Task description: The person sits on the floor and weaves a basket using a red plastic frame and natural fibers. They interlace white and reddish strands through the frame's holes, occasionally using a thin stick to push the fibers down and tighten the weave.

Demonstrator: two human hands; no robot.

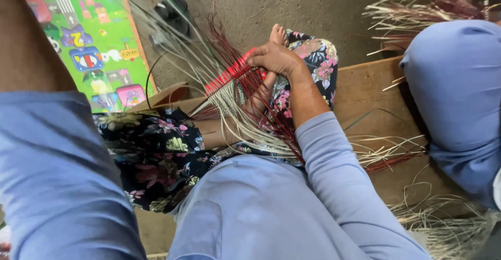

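My right hand [274, 59] reaches forward over my knee, fingers curled down onto a piece of weaving [232, 90] made of red and pale straw strands. A flat bright red strip [229, 75] lies across the weaving just left of the fingers. Loose strand ends [182, 46] fan up and away to the left; others trail back toward my lap. The work rests on my leg in floral trousers [313, 56], with bare toes [277, 32] beyond the hand. My left forearm [26, 35] rises out of the top left; that hand is out of the picture.
I sit on a wooden bench [373, 88] above a concrete floor [292, 2]. A colourful play mat [88, 41] and black sandals [175, 12] lie at the far left. Straw bundles sit top right [422, 4] and bottom right [449, 223]. A blue-clothed shape [459, 93] fills the right.
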